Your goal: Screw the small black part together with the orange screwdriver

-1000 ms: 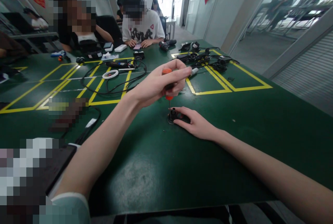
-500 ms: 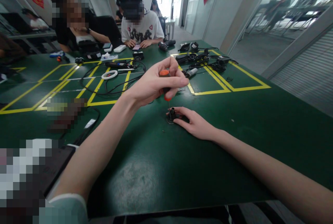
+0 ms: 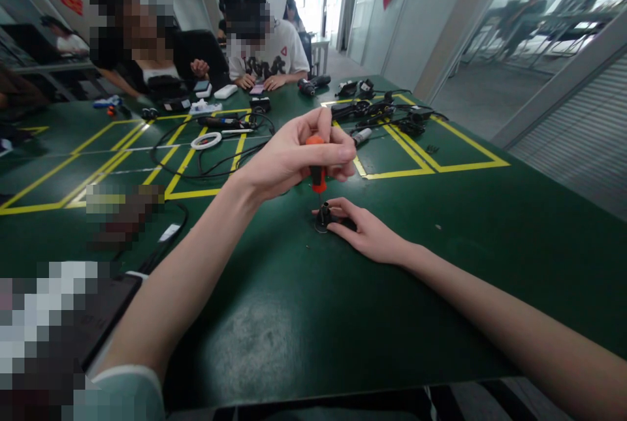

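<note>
At the left of the green desk (image 3: 274, 343), a loop of black cable (image 3: 215, 163) and a white ring (image 3: 206, 140), both well apart from the work. Toward the middle, the left hand (image 3: 294, 156), fingers closed in a pinch round the orange handle of a small screwdriver (image 3: 317, 176), shaft upright, tip down into the top of a small black part (image 3: 324, 215). Sitting on the desk near its centre, that part, gripped at the base between thumb and forefinger of the right hand (image 3: 367, 233), remaining fingers laid flat and together on the surface. Further right, yellow tape lines (image 3: 421, 166) and a tangle of black gear (image 3: 392, 114), far off.

Tip perhaps seated in a screw head, too small to make out. If not seated, likely to ride out under a twist and chew the slot. With the pinch so high on the handle, easy to let the shaft lean; then a skid off the part and a jab into the right thumb, just beside the tip. Too little hold from the right hand, and the part apt to spin or tip with the tool. Any loosened screw, being tiny, easily flicked away and lost on the desk.
</note>
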The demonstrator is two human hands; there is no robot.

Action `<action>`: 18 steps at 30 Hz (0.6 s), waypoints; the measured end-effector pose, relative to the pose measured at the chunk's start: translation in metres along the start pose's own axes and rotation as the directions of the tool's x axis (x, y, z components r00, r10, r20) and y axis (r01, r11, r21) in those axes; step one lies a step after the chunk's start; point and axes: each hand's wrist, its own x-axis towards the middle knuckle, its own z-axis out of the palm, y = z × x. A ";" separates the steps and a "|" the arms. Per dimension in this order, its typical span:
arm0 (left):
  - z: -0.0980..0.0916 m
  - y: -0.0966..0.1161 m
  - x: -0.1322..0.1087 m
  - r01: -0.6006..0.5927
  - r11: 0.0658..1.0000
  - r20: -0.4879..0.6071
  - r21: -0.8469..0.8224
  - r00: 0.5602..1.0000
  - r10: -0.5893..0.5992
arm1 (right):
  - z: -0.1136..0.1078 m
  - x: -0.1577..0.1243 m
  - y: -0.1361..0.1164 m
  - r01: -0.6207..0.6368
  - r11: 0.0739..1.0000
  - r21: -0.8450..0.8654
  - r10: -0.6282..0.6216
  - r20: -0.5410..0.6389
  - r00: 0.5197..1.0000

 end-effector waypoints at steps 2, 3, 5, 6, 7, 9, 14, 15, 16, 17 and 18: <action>0.004 0.001 0.001 0.021 0.999 -0.035 0.033 0.999 -0.020 | 0.000 -0.001 0.000 -0.008 1.000 -0.008 0.008 0.003 1.000; 0.005 0.003 0.000 0.033 0.998 -0.039 0.051 0.999 -0.031 | 0.000 -0.001 0.000 -0.008 1.000 -0.010 0.008 0.004 1.000; 0.006 0.010 0.000 0.045 0.995 -0.017 0.087 0.999 -0.044 | 0.000 -0.001 -0.001 0.000 1.000 -0.012 0.000 0.003 1.000; 0.006 0.013 -0.001 0.042 0.993 0.008 0.106 0.999 -0.043 | 0.000 -0.001 -0.002 0.005 1.000 -0.012 -0.005 0.003 1.000; 0.005 0.015 -0.002 0.039 0.992 0.038 0.120 0.998 -0.044 | 0.000 -0.001 -0.003 0.008 1.000 -0.014 -0.008 0.003 1.000; 0.002 0.017 -0.003 0.040 0.996 0.083 0.081 0.995 -0.047 | -0.001 -0.001 -0.005 0.006 1.000 -0.027 -0.006 0.001 1.000; -0.001 0.009 -0.002 0.049 0.990 0.092 -0.135 0.995 -0.037 | -0.002 -0.001 -0.007 0.000 1.000 -0.026 0.000 0.003 1.000; 0.000 0.007 -0.002 0.038 0.988 0.062 -0.151 0.998 -0.029 | -0.002 -0.001 -0.006 -0.004 1.000 -0.018 0.004 0.005 1.000; 0.002 0.005 -0.001 0.029 0.986 0.028 -0.163 0.999 -0.025 | -0.002 -0.001 -0.006 -0.012 1.000 -0.012 0.012 0.005 1.000; 0.004 0.004 -0.001 0.023 0.984 -0.003 -0.177 1.000 -0.024 | -0.001 0.000 -0.006 -0.020 1.000 -0.008 0.020 0.005 1.000; 0.006 0.003 0.000 0.026 0.981 -0.024 -0.194 0.999 -0.031 | -0.001 0.000 -0.005 -0.027 1.000 -0.006 0.027 0.004 1.000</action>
